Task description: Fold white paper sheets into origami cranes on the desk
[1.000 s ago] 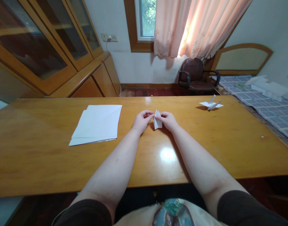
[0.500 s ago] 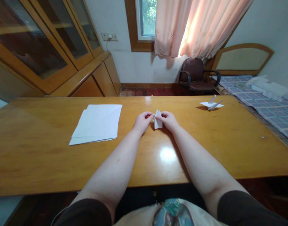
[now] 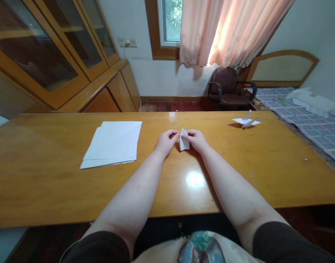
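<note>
Mid-bench, straight ahead of the forearms: a small folded white paper piece (image 3: 184, 143), narrow and pointed at the top, held between both hands. Left hand (image 3: 165, 141) and right hand (image 3: 196, 140) close together on either side of it, wrists low over the bench (image 3: 47, 175), left fingers (image 3: 173, 134) closed on its left side and right fingers (image 3: 188, 134) closed on its right side, pinching rather than resting. Whether its lower edge touches the bench, impossible to tell from this view. Off to the left, well apart from the hands, a stack of white paper sheets (image 3: 111, 144); toward the far right edge of the bench, a finished-looking paper crane (image 3: 245, 122) with its wings spread. Step in hand, by judgement: shaping the flaps of a partly folded paper model much like that crane. Called for next, by the look of the paper: a firm, even pinch along the flaps, edges kept aligned, for a clean crease.
</note>
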Motion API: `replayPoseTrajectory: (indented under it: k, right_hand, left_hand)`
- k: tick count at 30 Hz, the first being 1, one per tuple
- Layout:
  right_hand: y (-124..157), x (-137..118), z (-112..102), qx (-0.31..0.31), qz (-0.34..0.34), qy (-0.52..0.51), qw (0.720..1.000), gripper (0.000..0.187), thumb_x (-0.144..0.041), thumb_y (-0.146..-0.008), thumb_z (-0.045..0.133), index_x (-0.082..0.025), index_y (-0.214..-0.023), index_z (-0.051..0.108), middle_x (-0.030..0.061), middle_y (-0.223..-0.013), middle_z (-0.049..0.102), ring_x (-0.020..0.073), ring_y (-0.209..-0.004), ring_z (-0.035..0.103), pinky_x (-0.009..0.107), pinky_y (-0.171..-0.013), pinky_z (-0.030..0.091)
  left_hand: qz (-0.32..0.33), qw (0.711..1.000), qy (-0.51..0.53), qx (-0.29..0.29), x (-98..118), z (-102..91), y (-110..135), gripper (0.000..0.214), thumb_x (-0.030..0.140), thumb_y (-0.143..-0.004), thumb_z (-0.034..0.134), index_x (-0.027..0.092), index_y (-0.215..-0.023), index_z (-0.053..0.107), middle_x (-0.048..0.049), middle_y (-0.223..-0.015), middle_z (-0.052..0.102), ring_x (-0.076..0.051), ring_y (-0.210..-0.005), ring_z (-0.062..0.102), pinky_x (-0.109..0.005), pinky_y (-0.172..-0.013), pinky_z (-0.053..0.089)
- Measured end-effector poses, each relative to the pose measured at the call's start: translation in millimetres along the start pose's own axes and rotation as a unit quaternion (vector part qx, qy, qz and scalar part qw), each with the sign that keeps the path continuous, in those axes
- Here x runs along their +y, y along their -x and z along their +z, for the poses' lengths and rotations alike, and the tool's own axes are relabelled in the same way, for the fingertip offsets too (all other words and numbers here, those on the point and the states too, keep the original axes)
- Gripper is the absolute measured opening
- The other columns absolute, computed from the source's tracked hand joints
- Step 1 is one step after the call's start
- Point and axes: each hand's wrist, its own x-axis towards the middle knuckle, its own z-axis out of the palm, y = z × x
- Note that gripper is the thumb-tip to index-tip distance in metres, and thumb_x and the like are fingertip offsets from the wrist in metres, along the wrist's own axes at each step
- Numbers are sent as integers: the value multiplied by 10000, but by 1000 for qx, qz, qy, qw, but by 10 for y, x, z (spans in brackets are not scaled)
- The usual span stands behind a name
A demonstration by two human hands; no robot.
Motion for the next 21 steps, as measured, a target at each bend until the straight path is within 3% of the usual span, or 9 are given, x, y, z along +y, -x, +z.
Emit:
replayPoseTrajectory:
  k: [12,21]
  right_hand:
    - [-7,10,2,4,-31,-5,999,344,-490,-661,705,-161,-764,699,33,-724,677,162,-664,582,282,-648,442]
    - [-8,9,-14,3,-18,-4,1000,370,-507,-643,714,-166,-785,707,41,-751,696,171,-679,596,293,-656,464]
  left_hand:
    - [7,1000,16,-11,-16,18,-6,186,327,-788,618,183,-873,698,-22,-833,699,-143,-712,591,-270,-702,467]
    - [5,1000,17,-7,-14,9,-8,195,334,-780,639,189,-878,726,-43,-873,723,-171,-788,631,-308,-778,480]
